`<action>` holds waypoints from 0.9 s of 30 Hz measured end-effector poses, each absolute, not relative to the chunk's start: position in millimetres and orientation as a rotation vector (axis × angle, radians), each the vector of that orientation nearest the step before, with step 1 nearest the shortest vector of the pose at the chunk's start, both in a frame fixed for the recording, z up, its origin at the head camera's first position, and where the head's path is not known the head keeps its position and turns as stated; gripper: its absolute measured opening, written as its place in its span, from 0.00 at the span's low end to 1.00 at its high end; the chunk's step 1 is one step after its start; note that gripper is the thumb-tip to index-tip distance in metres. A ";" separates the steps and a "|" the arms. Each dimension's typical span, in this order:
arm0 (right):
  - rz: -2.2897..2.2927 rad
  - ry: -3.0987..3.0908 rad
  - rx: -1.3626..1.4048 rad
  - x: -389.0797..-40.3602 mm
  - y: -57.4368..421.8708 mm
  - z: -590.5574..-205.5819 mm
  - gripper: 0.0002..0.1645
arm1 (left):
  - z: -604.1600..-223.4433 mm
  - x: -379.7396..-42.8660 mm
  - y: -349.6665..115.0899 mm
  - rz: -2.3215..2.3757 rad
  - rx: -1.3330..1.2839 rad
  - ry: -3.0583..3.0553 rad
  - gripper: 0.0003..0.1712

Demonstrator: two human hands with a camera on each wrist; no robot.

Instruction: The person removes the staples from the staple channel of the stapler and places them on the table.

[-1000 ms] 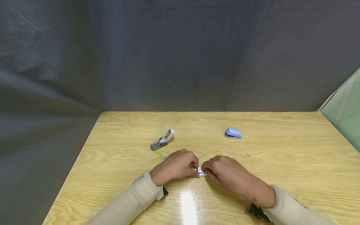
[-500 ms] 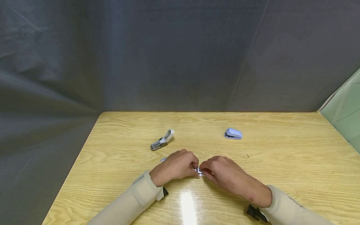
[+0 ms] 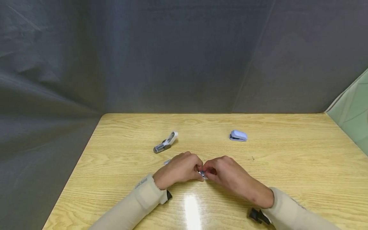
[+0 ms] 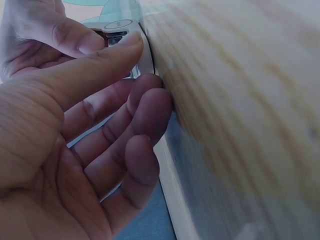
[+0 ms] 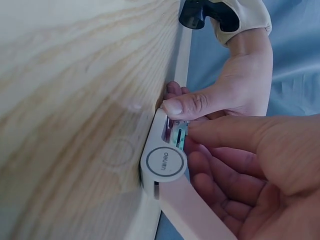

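A white stapler (image 5: 165,162) with a round hinge cap lies on the table, its top arm swung wide open in the right wrist view. My left hand (image 3: 179,171) grips the base by its end, thumb (image 4: 131,39) over the rim and the other fingers curled against the tabletop. From the other side my right hand (image 3: 230,174) pinches at the metal channel (image 5: 178,135) inside the base. Its index finger and thumb meet close beside the left fingertips. From the head view only a sliver of the stapler shows between the two hands.
A grey and white stapler (image 3: 166,142) lies opened up at left, beyond the left hand. At right sits a closed lavender stapler (image 3: 238,135). A small pale piece (image 3: 167,162) is partly hidden by the left hand. Dark sheeting (image 3: 184,57) hangs behind the wooden table (image 3: 287,153).
My right hand has slid left along the stapler's channel, closer to the left hand, covering more of the metal. The left hand and the other staplers have stayed put.
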State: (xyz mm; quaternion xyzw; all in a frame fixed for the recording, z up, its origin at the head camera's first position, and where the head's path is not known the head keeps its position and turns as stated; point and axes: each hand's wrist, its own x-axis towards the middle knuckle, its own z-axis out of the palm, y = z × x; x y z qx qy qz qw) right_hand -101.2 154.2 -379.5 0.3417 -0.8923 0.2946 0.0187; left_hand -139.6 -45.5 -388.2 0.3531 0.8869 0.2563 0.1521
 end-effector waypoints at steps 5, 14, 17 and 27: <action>0.913 -2.771 1.077 -102.1 153.4 -380.0 0.06 | -388.0 -139.4 -45.6 0.743 1.009 2.541 0.14; 0.882 -2.772 1.065 -101.8 155.0 -381.2 0.06 | -387.9 -139.7 -45.8 0.736 1.016 2.544 0.12; 0.887 -2.760 1.070 -101.6 155.5 -380.9 0.06 | -387.6 -139.4 -45.7 0.734 1.017 2.543 0.11; 0.886 -2.685 1.074 -99.1 163.0 -377.3 0.08 | -387.3 -138.5 -45.5 0.727 1.028 2.552 0.17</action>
